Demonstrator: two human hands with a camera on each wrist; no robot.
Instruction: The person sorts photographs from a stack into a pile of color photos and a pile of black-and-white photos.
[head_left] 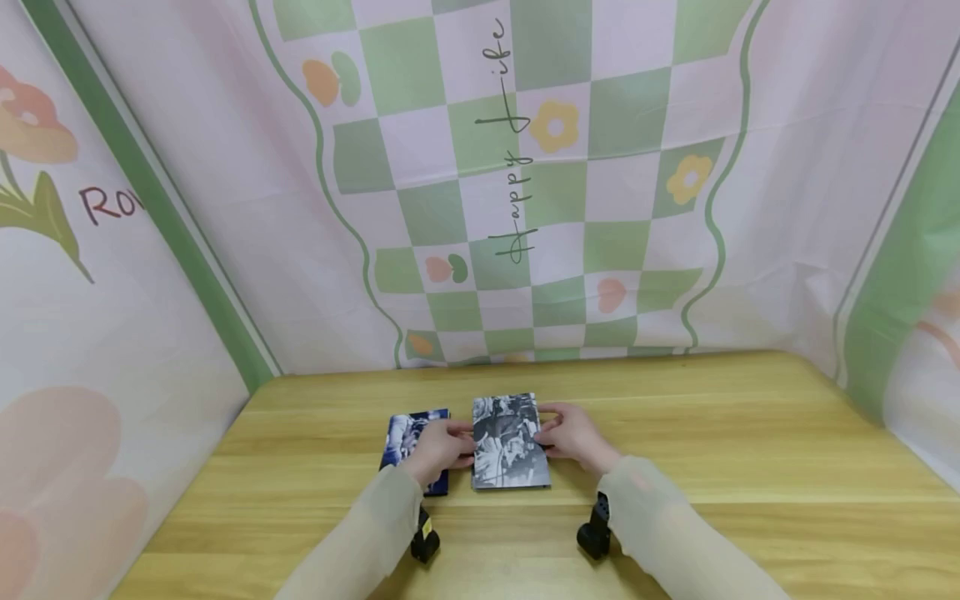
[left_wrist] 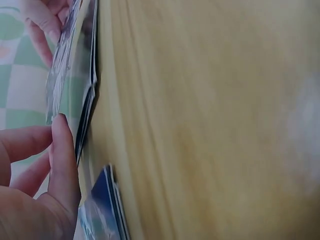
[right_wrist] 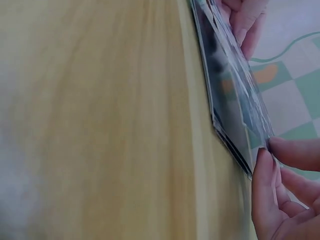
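Note:
A glossy black-and-white picture card (head_left: 510,442) is held by its two side edges, between both hands. My left hand (head_left: 437,451) pinches its left edge between thumb and fingers, and my right hand (head_left: 576,437) pinches the right edge. From the side, the card (left_wrist: 60,75) is raised above more thin dark-edged cards (right_wrist: 212,95), which are bent and lie close to the table. How many there are cannot be made out. To the left lies a blue-toned picture card or stack (head_left: 401,433), partly covered by my left hand and wrist; its layered edge shows in the left wrist view.
The wood-grain table (head_left: 712,433) reaches back to a hanging cloth (head_left: 555,183) printed with green checks and flowers. More printed cloth (head_left: 90,333) hangs at the left side. A black wrist camera (head_left: 425,537) sits under each sleeve, close above the table.

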